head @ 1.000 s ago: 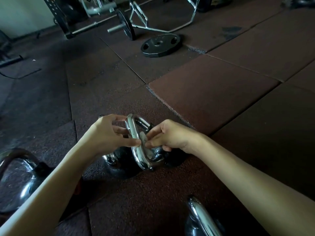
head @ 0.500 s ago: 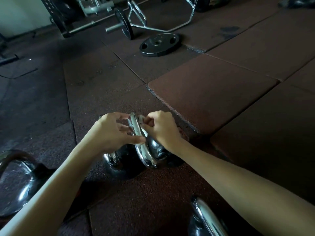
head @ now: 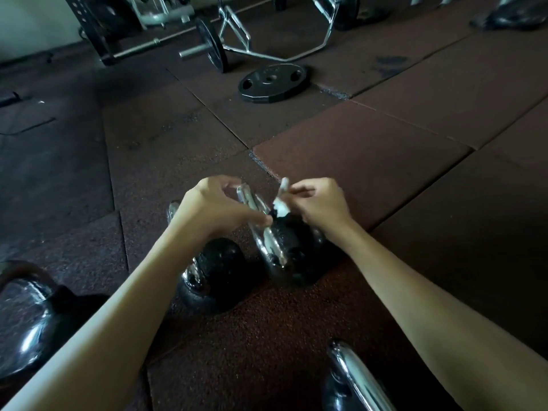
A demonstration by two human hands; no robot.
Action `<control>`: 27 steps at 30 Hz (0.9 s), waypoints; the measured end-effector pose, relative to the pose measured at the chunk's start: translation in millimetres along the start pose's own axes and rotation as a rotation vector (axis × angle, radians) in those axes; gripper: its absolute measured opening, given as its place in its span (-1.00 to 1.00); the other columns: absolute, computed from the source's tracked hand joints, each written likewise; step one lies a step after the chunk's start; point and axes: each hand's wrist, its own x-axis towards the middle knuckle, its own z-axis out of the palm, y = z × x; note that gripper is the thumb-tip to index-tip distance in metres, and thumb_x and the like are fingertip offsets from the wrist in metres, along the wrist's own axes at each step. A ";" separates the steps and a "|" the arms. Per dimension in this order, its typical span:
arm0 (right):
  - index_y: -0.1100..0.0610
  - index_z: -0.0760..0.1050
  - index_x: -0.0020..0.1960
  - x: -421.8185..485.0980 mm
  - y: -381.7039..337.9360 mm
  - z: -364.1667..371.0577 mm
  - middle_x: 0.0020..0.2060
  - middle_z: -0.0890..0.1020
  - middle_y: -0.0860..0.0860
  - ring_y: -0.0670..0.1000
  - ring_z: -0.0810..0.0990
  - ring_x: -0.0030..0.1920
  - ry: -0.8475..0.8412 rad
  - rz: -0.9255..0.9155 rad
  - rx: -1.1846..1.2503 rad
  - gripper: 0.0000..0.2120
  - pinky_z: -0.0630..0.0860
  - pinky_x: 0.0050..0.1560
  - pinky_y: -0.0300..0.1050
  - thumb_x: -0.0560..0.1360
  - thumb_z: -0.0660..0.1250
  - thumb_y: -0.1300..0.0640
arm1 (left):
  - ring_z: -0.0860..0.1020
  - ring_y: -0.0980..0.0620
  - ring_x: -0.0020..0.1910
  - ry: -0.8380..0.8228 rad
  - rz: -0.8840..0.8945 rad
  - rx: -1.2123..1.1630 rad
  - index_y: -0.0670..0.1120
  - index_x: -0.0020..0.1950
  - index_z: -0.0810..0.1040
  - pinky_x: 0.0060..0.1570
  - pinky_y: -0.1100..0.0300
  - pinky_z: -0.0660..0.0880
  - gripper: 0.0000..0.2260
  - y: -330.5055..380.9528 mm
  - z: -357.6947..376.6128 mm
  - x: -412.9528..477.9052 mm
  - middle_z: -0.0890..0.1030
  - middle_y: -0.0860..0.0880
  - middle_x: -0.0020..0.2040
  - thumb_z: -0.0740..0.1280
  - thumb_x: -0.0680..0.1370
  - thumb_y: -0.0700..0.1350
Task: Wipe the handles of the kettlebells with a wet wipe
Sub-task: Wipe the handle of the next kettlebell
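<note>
A black kettlebell (head: 296,250) with a chrome handle (head: 267,232) stands on the rubber floor in the middle. My left hand (head: 213,209) grips the upper part of that handle. My right hand (head: 320,203) pinches a white wet wipe (head: 280,206), which hangs just to the right of the handle's top. A second black kettlebell (head: 216,274) sits close by on the left, partly behind my left forearm.
A large chrome-handled kettlebell (head: 26,318) stands at the lower left and another chrome handle (head: 358,378) rises at the bottom edge. A black weight plate (head: 272,81) lies on the floor farther off, with a loaded bar (head: 213,46) and rack behind it.
My right hand has come off the handle and moved right and up, and the white wipe now shows between its fingers. My left hand keeps its grip on the handle.
</note>
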 end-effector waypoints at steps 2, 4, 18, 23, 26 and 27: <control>0.05 0.73 -0.11 -4.2 1.6 -23.6 -0.29 0.75 -0.01 -0.14 0.62 -0.40 0.031 0.105 0.093 -0.89 0.49 -0.40 -0.26 0.42 0.61 0.07 | 0.68 0.06 -0.05 -0.018 0.060 0.023 0.19 0.41 0.52 -0.01 0.10 0.66 -0.03 18.8 7.6 3.1 0.63 0.01 0.21 0.70 0.02 0.26; 0.08 0.73 -0.07 -11.1 2.8 -46.3 -0.26 0.75 0.00 -0.13 0.56 -0.44 0.039 0.174 0.135 -0.87 0.44 -0.44 -0.26 0.41 0.62 0.11 | 0.63 0.17 -0.14 -0.008 0.098 0.089 0.15 0.40 0.56 -0.17 0.27 0.58 -0.21 39.7 17.9 8.8 0.63 0.00 0.19 0.67 0.20 0.22; 0.07 0.71 0.05 -103.5 7.0 -87.2 -0.24 0.71 -0.04 -0.18 0.47 -0.42 -0.041 0.155 0.215 -0.86 0.40 -0.40 -0.30 0.51 0.52 0.22 | 0.63 0.02 0.09 -0.303 0.287 0.192 0.19 0.29 0.61 -0.02 0.13 0.51 -0.57 53.1 7.9 36.5 0.64 0.01 0.16 0.46 0.46 0.26; -0.02 0.69 0.18 -125.8 18.3 -69.4 -0.09 0.76 -0.13 -0.06 0.63 -0.28 0.014 0.085 0.090 -0.62 0.62 -0.14 -0.18 0.38 0.62 0.17 | 0.58 0.04 0.16 -0.322 0.295 0.149 0.15 0.37 0.58 -0.05 0.18 0.48 -0.52 52.3 4.1 70.7 0.59 0.08 0.26 0.43 0.49 0.28; -0.01 0.71 0.16 -130.0 25.6 -54.8 -0.11 0.76 -0.17 -0.13 0.68 -0.25 0.164 0.039 0.048 -0.60 0.62 -0.12 -0.24 0.34 0.66 0.12 | 0.55 0.02 0.25 -0.435 0.293 0.168 0.15 0.35 0.60 0.15 0.04 0.48 -0.50 46.3 14.4 78.1 0.60 0.09 0.30 0.36 0.47 0.32; 0.01 0.72 0.15 -130.2 25.8 -51.4 -0.14 0.76 -0.16 -0.17 0.67 -0.26 0.203 0.022 0.061 -0.60 0.58 -0.15 -0.31 0.34 0.66 0.14 | 0.54 0.01 0.28 -0.439 0.299 0.146 0.15 0.32 0.61 0.21 0.00 0.46 -0.53 43.9 15.6 77.5 0.60 0.07 0.31 0.34 0.48 0.32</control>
